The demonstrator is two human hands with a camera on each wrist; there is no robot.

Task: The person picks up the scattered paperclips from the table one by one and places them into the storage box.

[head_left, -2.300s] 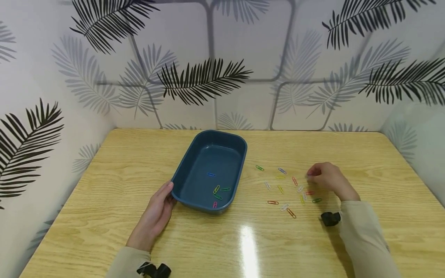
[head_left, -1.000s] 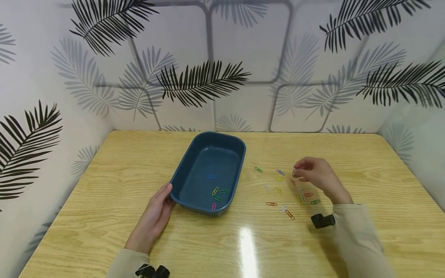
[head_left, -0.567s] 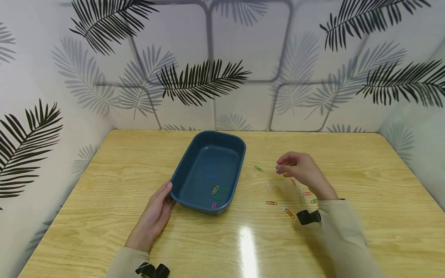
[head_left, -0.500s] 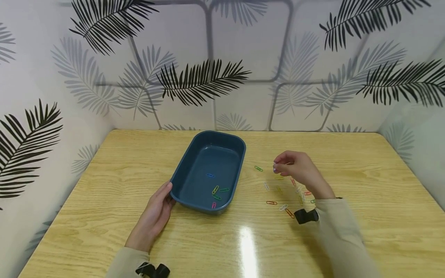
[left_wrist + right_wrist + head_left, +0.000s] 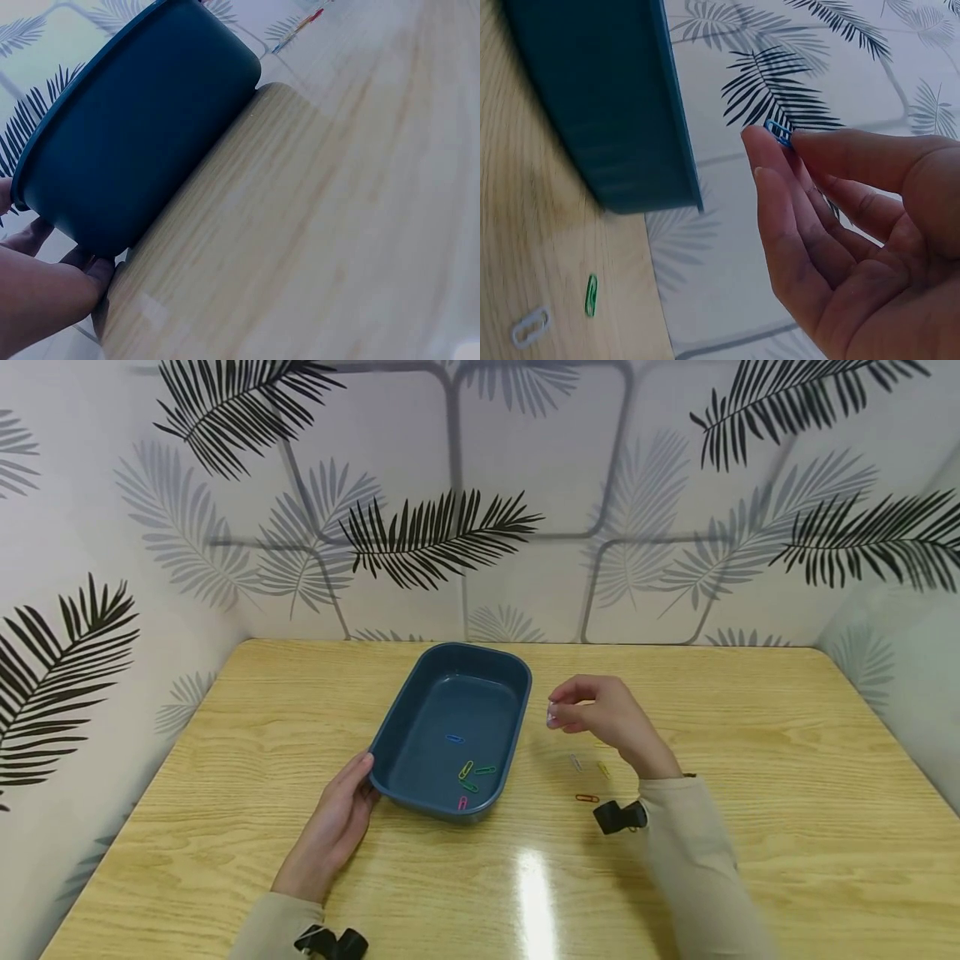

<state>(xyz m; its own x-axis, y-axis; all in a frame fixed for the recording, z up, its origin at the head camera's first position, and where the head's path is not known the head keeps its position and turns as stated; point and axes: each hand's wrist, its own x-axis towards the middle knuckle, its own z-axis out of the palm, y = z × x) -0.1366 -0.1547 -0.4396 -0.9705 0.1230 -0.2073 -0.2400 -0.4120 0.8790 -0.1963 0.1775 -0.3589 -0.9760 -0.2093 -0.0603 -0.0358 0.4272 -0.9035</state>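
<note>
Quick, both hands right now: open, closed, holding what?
Left hand: closed, gripping the dark blue tray by its near-left corner.
Right hand: closed, pinching a blue-looking paper clip.

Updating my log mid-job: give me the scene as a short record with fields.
Left grip: holds dark blue tub at near left corner
Right grip: pinches blue paper clip, beside tub, not over it
Inside tub: blue clip, yellow clip, pink clip, two green clips
Visible on wooden table: white clip, red clip, green clip, another yellow clip

R hand (image 5: 611, 717) w/ blue clip (image 5: 778, 133) now farther L, just beside bin (image 5: 480, 710), vs. R edge of scattered clips (image 5: 587, 798) earlier
</note>
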